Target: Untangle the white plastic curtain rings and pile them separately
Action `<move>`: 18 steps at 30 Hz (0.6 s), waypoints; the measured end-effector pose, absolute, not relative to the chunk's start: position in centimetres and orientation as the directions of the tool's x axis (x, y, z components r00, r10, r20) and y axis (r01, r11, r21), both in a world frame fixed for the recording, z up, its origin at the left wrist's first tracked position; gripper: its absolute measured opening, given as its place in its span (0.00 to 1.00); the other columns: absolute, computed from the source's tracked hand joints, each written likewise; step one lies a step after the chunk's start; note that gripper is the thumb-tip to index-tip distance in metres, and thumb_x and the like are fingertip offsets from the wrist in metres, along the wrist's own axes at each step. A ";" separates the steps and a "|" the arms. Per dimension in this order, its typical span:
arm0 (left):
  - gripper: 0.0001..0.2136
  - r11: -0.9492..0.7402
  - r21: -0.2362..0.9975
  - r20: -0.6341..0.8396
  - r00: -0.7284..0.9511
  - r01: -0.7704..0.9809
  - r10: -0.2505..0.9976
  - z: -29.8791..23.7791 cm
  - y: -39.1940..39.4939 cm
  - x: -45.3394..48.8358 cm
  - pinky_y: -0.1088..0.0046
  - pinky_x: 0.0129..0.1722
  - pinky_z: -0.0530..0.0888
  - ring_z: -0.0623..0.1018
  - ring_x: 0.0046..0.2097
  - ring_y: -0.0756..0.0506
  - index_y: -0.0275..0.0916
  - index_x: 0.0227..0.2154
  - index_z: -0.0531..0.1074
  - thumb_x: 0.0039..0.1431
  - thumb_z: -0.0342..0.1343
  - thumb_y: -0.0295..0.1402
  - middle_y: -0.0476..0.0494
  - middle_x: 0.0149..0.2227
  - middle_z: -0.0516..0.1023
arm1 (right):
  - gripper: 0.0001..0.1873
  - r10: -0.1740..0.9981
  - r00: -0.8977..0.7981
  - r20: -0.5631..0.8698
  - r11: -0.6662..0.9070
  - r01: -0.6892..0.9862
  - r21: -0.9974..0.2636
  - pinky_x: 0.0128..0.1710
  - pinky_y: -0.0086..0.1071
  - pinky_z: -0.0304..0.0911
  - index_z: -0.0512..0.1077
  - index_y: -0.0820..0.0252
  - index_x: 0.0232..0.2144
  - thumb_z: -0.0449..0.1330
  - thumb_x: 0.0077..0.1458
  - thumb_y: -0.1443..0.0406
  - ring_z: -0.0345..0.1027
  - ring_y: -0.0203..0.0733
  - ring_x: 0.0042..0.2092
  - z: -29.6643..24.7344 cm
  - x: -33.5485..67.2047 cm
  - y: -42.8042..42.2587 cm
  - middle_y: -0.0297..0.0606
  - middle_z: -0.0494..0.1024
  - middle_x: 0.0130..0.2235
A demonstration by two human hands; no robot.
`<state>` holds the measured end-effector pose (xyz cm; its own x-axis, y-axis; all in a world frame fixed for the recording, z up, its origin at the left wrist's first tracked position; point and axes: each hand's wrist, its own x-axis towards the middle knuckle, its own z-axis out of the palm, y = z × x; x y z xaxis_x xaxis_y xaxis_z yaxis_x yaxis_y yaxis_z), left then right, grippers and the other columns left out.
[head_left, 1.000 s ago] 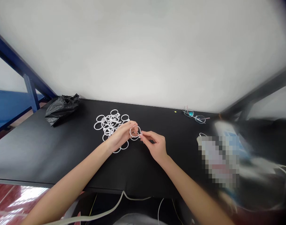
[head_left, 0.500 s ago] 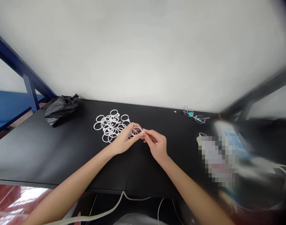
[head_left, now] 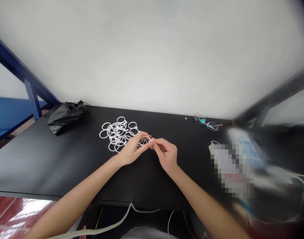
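Observation:
Between my two hands is a white ring (head_left: 146, 136), held a little above the black table (head_left: 142, 179). My left hand (head_left: 134, 147) is curled around the ring's left side, thumb and fingers closed on it. At the ring's right edge, my right hand (head_left: 167, 152) pinches it between thumb and forefinger; the fingertips hide that spot. A loose pile of several white rings (head_left: 117, 132) lies just left of my hands, some overlapping, each with a small tab or joint. Part of the pile shows behind my left hand.
A crumpled black plastic bag (head_left: 66, 116) lies at the back left. Eyeglasses (head_left: 206, 123) and a tiny yellow bit (head_left: 186, 118) are near the wall (head_left: 152, 59). Blurred white items (head_left: 244, 149) sit at the right. A white cable (head_left: 112, 225) hangs by the front edge.
The held ring has tilted slightly between my fingers. Both hands stay in nearly the same place, and the pile is unchanged.

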<state>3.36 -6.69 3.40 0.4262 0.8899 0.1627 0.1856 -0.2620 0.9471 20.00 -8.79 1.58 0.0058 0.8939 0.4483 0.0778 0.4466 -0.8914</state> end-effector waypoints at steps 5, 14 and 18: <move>0.14 -0.466 0.797 0.303 0.412 0.385 0.859 3.2 -5.9 2.5 0.62 0.53 0.67 0.72 0.53 0.39 0.42 0.47 0.67 0.62 0.56 0.40 0.38 0.50 0.73 | 0.13 0.944 0.045 0.326 0.320 0.112 -0.941 0.40 0.39 0.77 0.76 0.55 0.45 0.63 0.57 0.60 0.78 0.45 0.41 1.4 20.0 -8.5 0.40 0.82 0.41; 0.17 -0.502 0.491 0.236 0.446 0.712 0.863 1.9 -3.8 -0.1 0.48 0.60 0.57 0.60 0.63 0.31 0.42 0.43 0.73 0.56 0.59 0.48 0.35 0.59 0.63 | 0.16 0.964 0.084 0.251 0.241 0.109 -0.964 0.33 0.34 0.74 0.72 0.58 0.47 0.60 0.59 0.57 0.76 0.43 0.40 1.5 20.3 -8.6 0.45 0.80 0.44; 0.18 -0.502 0.501 0.270 0.424 0.705 0.864 2.2 -3.7 -0.3 0.49 0.61 0.57 0.62 0.62 0.33 0.43 0.44 0.73 0.58 0.57 0.49 0.36 0.60 0.64 | 0.16 0.965 0.089 0.248 0.237 0.116 -0.964 0.32 0.33 0.74 0.72 0.58 0.47 0.59 0.59 0.57 0.75 0.43 0.40 1.6 20.3 -8.6 0.45 0.80 0.44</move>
